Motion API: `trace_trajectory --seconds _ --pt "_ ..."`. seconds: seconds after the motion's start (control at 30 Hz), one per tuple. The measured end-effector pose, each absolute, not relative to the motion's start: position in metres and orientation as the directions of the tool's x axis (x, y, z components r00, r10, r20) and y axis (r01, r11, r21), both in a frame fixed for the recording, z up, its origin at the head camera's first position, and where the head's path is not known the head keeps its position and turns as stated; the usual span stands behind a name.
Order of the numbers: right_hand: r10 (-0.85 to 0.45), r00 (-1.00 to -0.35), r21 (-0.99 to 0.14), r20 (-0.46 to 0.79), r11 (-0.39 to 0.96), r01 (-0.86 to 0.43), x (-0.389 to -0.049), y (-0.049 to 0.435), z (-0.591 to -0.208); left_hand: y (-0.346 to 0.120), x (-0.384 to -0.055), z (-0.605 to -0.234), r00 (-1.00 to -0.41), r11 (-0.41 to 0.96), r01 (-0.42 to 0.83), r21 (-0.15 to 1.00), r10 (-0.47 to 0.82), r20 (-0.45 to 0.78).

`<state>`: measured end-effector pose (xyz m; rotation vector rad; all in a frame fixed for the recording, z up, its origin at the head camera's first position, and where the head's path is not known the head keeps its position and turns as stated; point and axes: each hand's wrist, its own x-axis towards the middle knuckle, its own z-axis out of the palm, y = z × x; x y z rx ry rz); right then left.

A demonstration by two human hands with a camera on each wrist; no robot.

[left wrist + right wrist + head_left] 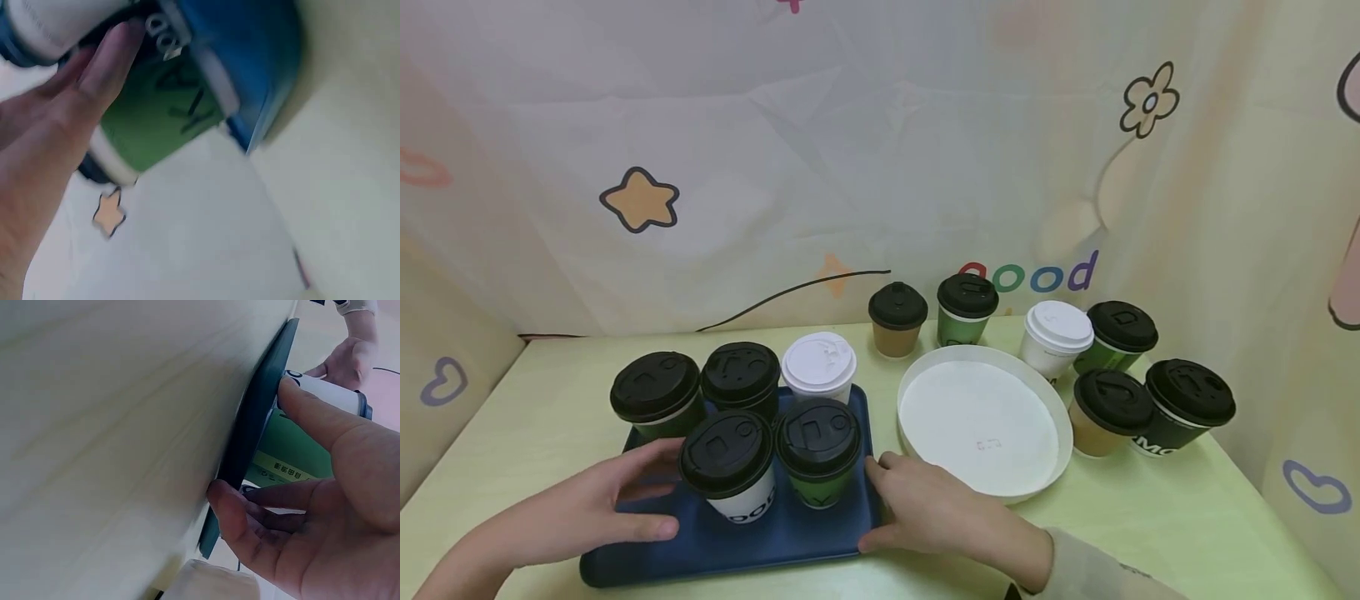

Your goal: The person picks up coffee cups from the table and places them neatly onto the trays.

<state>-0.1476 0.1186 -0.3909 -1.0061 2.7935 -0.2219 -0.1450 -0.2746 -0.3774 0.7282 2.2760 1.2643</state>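
A dark blue tray (700,550) on the table bears several lidded paper cups. Around its right rim, my right hand (936,504) grips with fingers and thumb, seen closely in the right wrist view. My left hand (591,504) is over the tray's left side, fingers and thumb extended beside a white cup (745,496) with a black lid; whether the fingertips touch it I cannot tell. A green cup (820,487) stands right of that one. Behind are a green black-lidded cup (658,396), another black-lidded cup (741,379) and a white-lidded cup (818,367).
A round white shallow dish (1063,450) sits right of the tray. Behind and beside it stand brown (895,340), green (962,329), white (1045,354), light brown (1093,429) and dark (1172,425) cups, among others. A printed curtain (880,167) hangs along the table's back.
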Motion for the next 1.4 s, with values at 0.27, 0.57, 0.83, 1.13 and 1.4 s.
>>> trace_trajectory --seconds 0.27,0.57,0.83,1.13,1.4 --pt "-0.641 -0.754 -0.215 -0.146 0.764 -0.608 -0.149 0.120 -0.382 -0.309 -0.149 -0.372 -0.784 0.670 0.195 0.716 0.545 -0.297" --pt "-0.623 -0.763 -0.214 -0.171 0.779 -0.589 -0.151 0.121 -0.379 -0.321 -0.156 -0.381 -0.921 0.819 0.131 0.559 0.310 -0.238" --pt "-0.630 -0.766 -0.245 -0.128 0.768 -0.591 -0.156 0.129 -0.367 -0.326 -0.165 -0.392 -0.949 0.832 0.075 0.549 0.228 -0.216" --pt "-0.600 -0.784 -0.387 0.159 0.692 -0.609 -0.183 0.146 -0.346 -0.325 -0.177 -0.398 -0.929 0.818 0.066 0.571 0.259 -0.265" --pt "-0.431 -0.825 -0.463 0.366 0.684 -0.563 -0.217 0.142 -0.337 -0.323 -0.176 -0.400 -0.929 0.789 0.055 0.612 0.264 -0.258"
